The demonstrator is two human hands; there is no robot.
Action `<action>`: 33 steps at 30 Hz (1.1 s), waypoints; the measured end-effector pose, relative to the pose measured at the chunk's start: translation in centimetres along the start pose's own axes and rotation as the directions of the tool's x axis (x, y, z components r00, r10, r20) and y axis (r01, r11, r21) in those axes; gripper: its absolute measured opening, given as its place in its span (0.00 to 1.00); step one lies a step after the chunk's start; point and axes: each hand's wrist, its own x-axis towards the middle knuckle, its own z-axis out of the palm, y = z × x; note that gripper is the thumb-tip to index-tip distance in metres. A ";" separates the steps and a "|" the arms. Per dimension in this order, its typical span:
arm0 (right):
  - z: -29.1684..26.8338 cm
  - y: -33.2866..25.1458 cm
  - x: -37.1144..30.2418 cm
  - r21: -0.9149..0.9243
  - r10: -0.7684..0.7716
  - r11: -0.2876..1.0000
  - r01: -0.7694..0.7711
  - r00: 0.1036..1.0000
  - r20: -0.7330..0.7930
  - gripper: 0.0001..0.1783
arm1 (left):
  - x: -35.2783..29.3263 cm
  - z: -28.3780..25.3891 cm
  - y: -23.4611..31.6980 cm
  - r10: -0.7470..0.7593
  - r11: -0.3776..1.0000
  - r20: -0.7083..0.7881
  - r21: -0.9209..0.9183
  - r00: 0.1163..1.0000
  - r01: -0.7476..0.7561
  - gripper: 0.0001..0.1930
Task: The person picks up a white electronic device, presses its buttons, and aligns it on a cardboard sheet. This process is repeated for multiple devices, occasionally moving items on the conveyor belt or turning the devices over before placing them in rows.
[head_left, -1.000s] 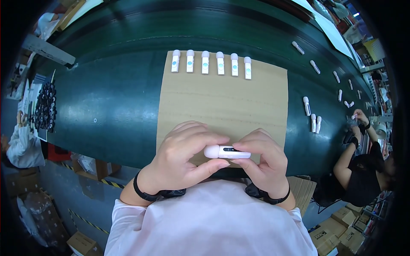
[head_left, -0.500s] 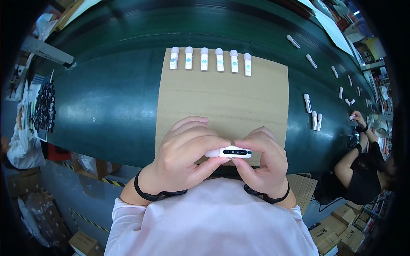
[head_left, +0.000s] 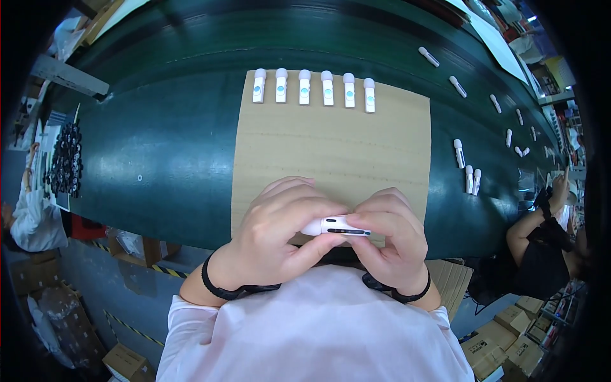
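Between my hands, just past the near edge of a flat cardboard sheet (head_left: 331,143), is a small white wand-shaped device (head_left: 332,223) with a rounded head and a black strip on its side. My left hand (head_left: 273,226) pinches the rounded-head end between thumb and fingers. My right hand (head_left: 396,234) grips the other end, thumb below and fingers on top. Part of the device is hidden by the fingertips. Along the sheet's far edge lies a row of several similar white devices (head_left: 305,89), each with a pale blue round spot.
More white devices (head_left: 459,153) lie scattered to the right on the green table (head_left: 159,146). A cluster of small black parts (head_left: 65,159) is at the left end. Another person's arm (head_left: 538,219) is at far right. Cardboard boxes (head_left: 487,350) stand on the floor.
The device has turned about its length, so its black strip now faces lower and another side shows. The far-right devices shifted slightly up and left. The other person's hand moved away rightward.
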 end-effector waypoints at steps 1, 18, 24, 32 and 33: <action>0.0 0.0 0.0 0.002 0.000 1.000 0.000 1.000 0.000 0.21 | -0.2 0.1 -0.3 0.015 1.000 0.001 -0.006 1.000 -0.015 0.13; 0.2 -0.6 -0.5 0.114 0.170 0.980 -0.164 0.984 -0.047 0.15 | -0.1 0.6 -0.8 0.065 0.998 -0.022 0.017 0.998 -0.065 0.11; 0.1 -0.5 -0.6 0.220 0.208 0.957 -0.190 0.976 -0.060 0.15 | -0.3 1.1 -0.9 0.045 0.998 -0.032 -0.045 0.998 -0.047 0.13; -2.4 0.1 -0.5 0.306 0.364 0.889 -0.342 0.931 -0.017 0.13 | 0.7 -0.7 -1.0 -0.026 1.000 0.096 0.001 0.995 0.026 0.20; -3.3 0.3 -0.4 0.299 0.362 0.892 -0.339 0.932 -0.021 0.13 | 0.6 -1.4 -1.2 -0.046 0.997 0.123 0.064 0.991 0.038 0.22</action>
